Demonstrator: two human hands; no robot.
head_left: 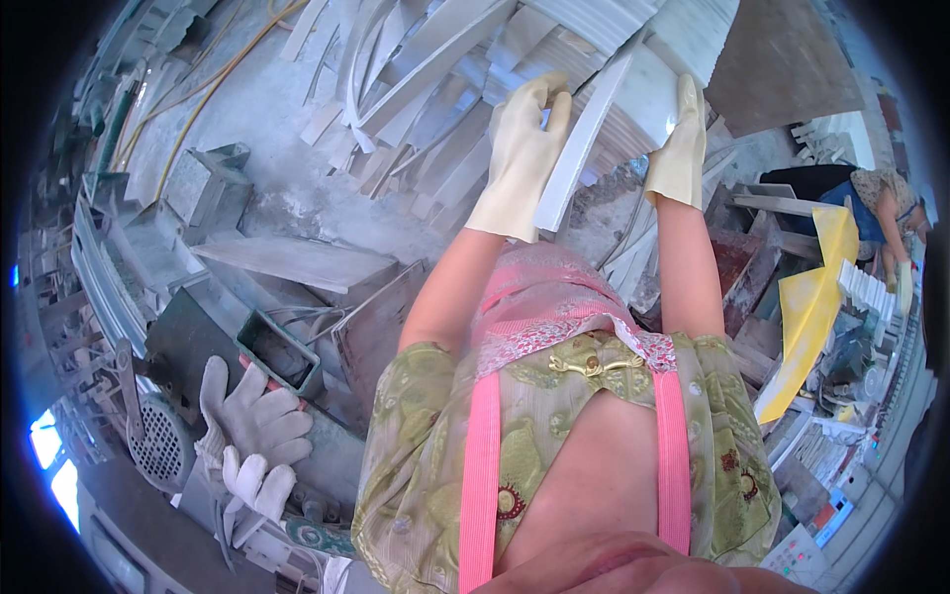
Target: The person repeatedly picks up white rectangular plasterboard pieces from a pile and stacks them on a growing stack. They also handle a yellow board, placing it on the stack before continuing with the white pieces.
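Find the pale slab (643,107) ahead of the body, tilted between the left hand (520,148) and the right hand (678,148), just near of the ribbed panels (609,18). Best to support it from both sides, move both arms together and guard its edges against knocks from the neighbouring panels. Mind too the long pale strip (584,148) just right of the left hand; cannot tell if joined to the slab. See the right hand nearly straight-fingered, laid along the slab's right edge; the left half curled, with a narrow gap between thumb and fingers. Cannot tell how firmly gripped on either side. Farther out, notice heaped offcuts (435,64) to the left, a yellow sheet (821,287) to the right, knit gloves (262,421) near left.
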